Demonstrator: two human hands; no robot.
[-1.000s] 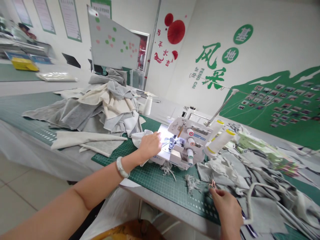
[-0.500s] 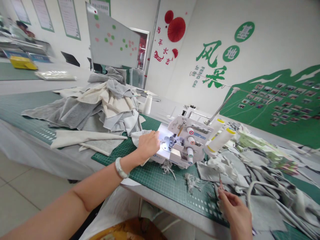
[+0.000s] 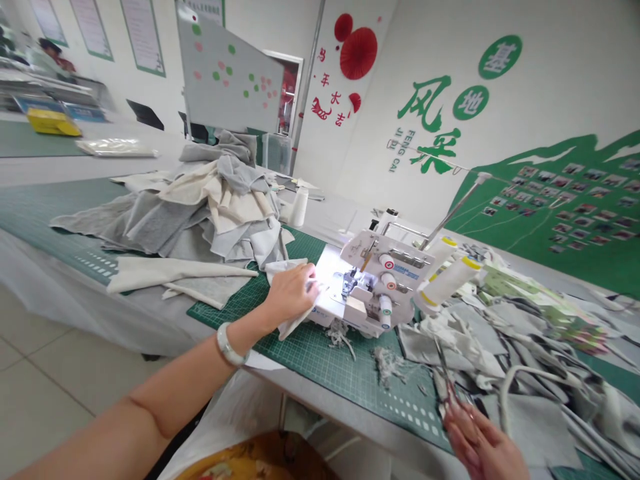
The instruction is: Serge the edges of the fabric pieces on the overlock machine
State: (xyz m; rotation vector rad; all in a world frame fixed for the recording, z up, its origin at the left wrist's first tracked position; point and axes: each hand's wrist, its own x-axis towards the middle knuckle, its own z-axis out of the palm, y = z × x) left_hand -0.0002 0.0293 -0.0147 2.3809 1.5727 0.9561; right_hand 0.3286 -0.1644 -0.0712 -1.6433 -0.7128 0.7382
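Observation:
My left hand [image 3: 291, 293] is closed on a pale piece of fabric [image 3: 295, 325] at the left side of the white overlock sewing machine [image 3: 373, 283], whose lamp lights the needle area. Part of the fabric lies under the fingers and hangs past the machine's bed. At the lower right, my right hand [image 3: 483, 437] holds a pair of scissors [image 3: 449, 381] by the handles, with the blades pointing away from me. Beyond the blades lies a heap of grey and white fabric pieces [image 3: 470, 337]. The fingers partly hide the scissor handles.
A tall pile of grey and cream cloth [image 3: 210, 200] sits left of the machine on a green cutting mat [image 3: 320, 360]. Thread cones [image 3: 453, 277] stand behind the machine. Lint scraps [image 3: 387, 365] lie in front. A person [image 3: 53, 60] sits far left.
My left hand has drawn slightly left and back from the needle area with the fabric. The right hand has moved down and right, and the scissors show more fully.

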